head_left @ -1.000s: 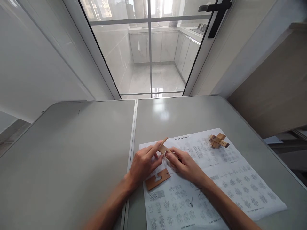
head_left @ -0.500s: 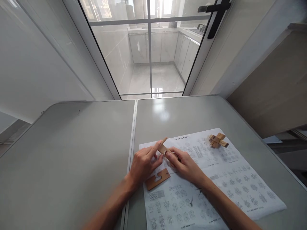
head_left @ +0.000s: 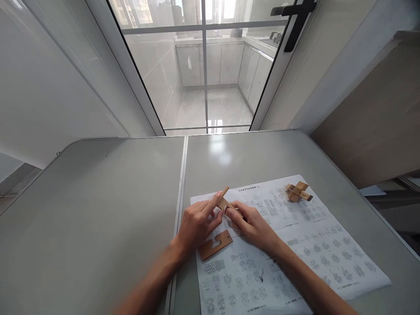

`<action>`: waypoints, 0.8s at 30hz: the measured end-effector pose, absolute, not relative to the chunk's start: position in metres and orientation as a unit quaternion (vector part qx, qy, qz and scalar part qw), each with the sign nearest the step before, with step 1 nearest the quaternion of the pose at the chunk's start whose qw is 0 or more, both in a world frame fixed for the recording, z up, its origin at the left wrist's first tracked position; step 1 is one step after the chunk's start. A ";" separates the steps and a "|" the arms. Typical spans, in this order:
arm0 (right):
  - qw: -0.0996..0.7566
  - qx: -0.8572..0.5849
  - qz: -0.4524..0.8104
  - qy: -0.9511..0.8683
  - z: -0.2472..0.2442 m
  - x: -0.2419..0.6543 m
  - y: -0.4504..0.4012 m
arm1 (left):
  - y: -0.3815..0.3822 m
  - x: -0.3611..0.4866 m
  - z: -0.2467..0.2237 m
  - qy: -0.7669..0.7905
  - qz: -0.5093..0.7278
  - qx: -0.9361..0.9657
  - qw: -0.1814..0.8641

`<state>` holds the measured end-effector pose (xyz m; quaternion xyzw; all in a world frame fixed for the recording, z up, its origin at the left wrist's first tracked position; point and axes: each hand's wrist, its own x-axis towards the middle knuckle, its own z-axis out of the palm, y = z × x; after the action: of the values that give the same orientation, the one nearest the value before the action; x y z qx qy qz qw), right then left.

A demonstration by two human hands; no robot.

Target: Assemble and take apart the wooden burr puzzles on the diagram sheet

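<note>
Both my hands meet over the upper left part of a printed paper sheet (head_left: pixel 282 262). Light wooden puzzle pieces (head_left: pixel 224 203) cross between my fingers, one pointing up and away. My left hand (head_left: pixel 198 221) pinches them from the left, index finger stretched along the slanting piece. From the right, my right hand (head_left: pixel 251 223) grips a piece with thumb and fingers, covering much of it. How the pieces join is hidden. Just below my left hand, a flat brown wooden piece with a cut-out notch (head_left: pixel 210 250) lies on the sheet.
At the sheet's upper right sits a cluster of crossed wooden pieces (head_left: pixel 298 191) with dark markings. The grey table (head_left: pixel 98 227) has a metal seam (head_left: pixel 181 192) running left of the sheet. Beyond its far edge stands a glass-paned door (head_left: pixel 226 74) with a black handle (head_left: pixel 293 22).
</note>
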<state>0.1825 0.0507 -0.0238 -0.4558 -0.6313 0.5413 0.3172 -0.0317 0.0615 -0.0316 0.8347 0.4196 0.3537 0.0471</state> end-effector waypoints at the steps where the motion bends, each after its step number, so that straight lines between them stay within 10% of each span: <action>1: 0.316 -0.454 0.540 -0.634 -0.023 0.183 0.051 | 0.062 -0.032 -0.031 0.419 0.351 0.835 0.055; 24: 0.311 -0.435 0.557 -0.635 -0.019 0.184 0.051 | 0.064 -0.036 -0.024 0.403 0.332 0.849 0.075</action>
<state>0.1843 0.0509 -0.0193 -0.4349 -0.6353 0.5571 0.3111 -0.0358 0.0641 -0.0244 0.8494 0.4032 0.3321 0.0753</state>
